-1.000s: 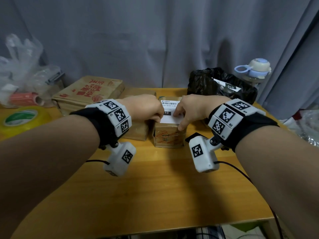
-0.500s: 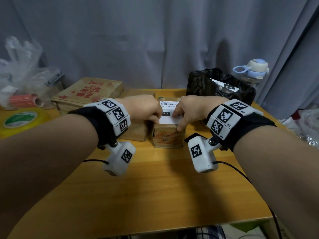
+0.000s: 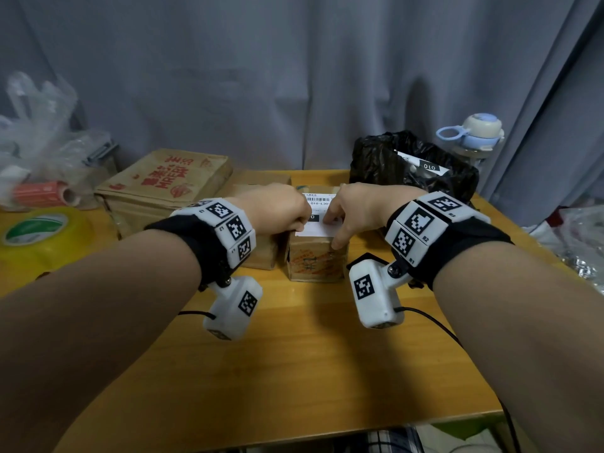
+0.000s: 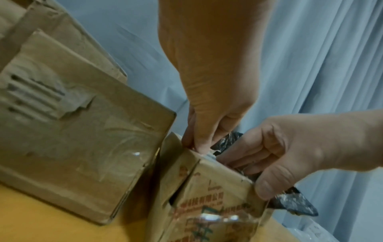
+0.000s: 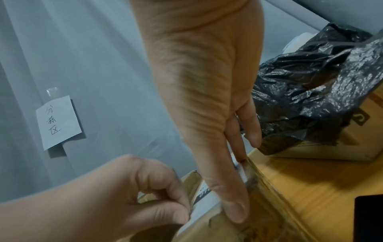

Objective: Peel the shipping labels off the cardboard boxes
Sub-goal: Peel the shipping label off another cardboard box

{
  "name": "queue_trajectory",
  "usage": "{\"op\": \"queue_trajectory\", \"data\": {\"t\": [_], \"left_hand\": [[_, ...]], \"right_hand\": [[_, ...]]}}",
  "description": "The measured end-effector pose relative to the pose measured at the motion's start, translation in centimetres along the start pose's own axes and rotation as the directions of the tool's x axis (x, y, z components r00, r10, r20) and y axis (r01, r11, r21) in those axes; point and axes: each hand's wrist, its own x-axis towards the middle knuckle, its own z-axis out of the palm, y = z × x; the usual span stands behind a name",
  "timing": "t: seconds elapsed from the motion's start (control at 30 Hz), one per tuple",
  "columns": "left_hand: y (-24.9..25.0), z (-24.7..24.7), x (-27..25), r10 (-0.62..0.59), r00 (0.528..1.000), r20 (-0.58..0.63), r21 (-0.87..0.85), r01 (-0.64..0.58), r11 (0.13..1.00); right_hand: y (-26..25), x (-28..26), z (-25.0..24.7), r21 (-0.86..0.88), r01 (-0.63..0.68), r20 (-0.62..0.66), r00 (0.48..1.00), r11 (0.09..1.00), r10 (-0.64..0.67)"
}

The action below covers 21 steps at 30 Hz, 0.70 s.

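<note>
A small printed cardboard box (image 3: 315, 261) stands mid-table with a white shipping label (image 3: 318, 223) on its top. My left hand (image 3: 299, 223) has its fingers curled, and thumb and forefinger pinch the label's near left corner; the left wrist view shows that pinch at the box's top corner (image 4: 197, 148). My right hand (image 3: 333, 232) grips the box's right top edge, thumb (image 5: 234, 211) down on the front face and fingers on the label's right side. Both hands cover most of the label (image 5: 207, 201).
A plain box (image 3: 261, 253) touches the small one on its left, with a larger red-printed box (image 3: 163, 188) behind. A black bag (image 3: 385, 161) holding a peeled label and a bottle (image 3: 474, 132) stand at back right. A yellow tape roll (image 3: 36, 230) and plastic bags (image 3: 39, 132) lie at left.
Almost nothing. Both hands stay on the small box's label; the left fingers have crept slightly further over its left edge.
</note>
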Motion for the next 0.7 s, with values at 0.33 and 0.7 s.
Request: {"op": "queue_trajectory", "data": {"t": [0.33,0.7], "left_hand": [[0.24,-0.33,-0.11,-0.013,0.998,0.055,-0.008,0.014,1.000],[-0.33,-0.70,0.01,0.025,0.996,0.087,-0.039,-0.022,0.999]], "right_hand": [[-0.63,0.15,0.16,0.050,-0.051,-0.015,0.999,0.997,0.051],[-0.23,0.00,0.48,0.043,-0.023,-0.025,0.999,0.999,0.024]]}}
